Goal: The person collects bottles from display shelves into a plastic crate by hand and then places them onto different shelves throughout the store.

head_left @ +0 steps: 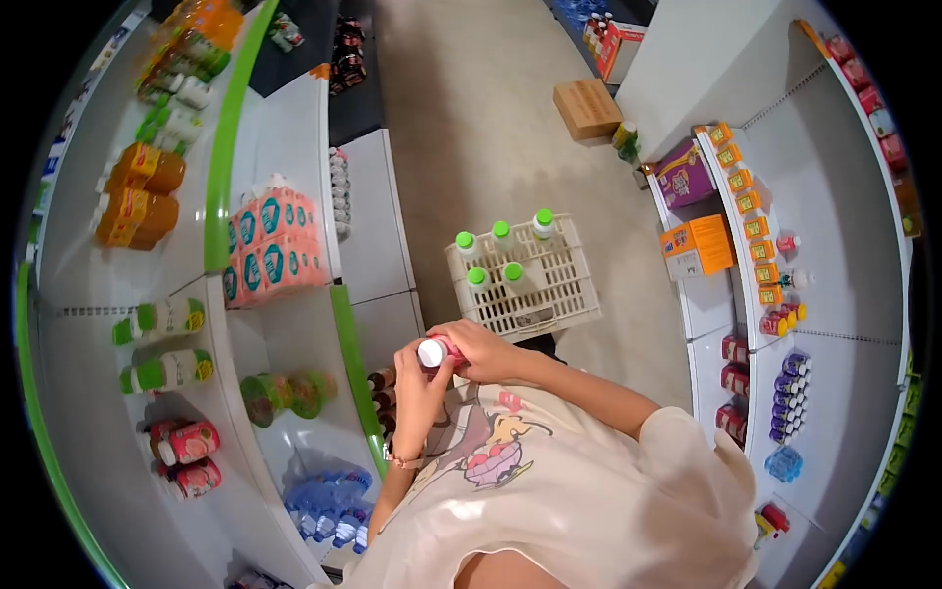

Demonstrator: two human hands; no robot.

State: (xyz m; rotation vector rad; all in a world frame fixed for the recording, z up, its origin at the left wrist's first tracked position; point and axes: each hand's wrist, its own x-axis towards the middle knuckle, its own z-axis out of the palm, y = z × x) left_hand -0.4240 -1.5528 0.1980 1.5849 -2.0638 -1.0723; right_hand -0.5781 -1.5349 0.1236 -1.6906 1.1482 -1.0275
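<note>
Close to my body, a bottle with a white cap (431, 353) and a pink-red label is held between both hands. My left hand (420, 385) wraps its near left side, with the thumb beside the cap. On the right side, my right hand (479, 350) has its fingers closed around the label. Just beyond my hands, a white slatted plastic crate (581, 275) stands on the floor. Several bottles with green caps (502, 229) stand upright on it.
Shelves on my left hold pink-red bottles (189, 444), green-capped bottles (167, 373), pink wrapped packs (273, 245) and blue water bottles (329, 506). On the right shelves are an orange box (697, 245) and purple bottles (790, 398). A cardboard box (587, 108) lies on the floor ahead.
</note>
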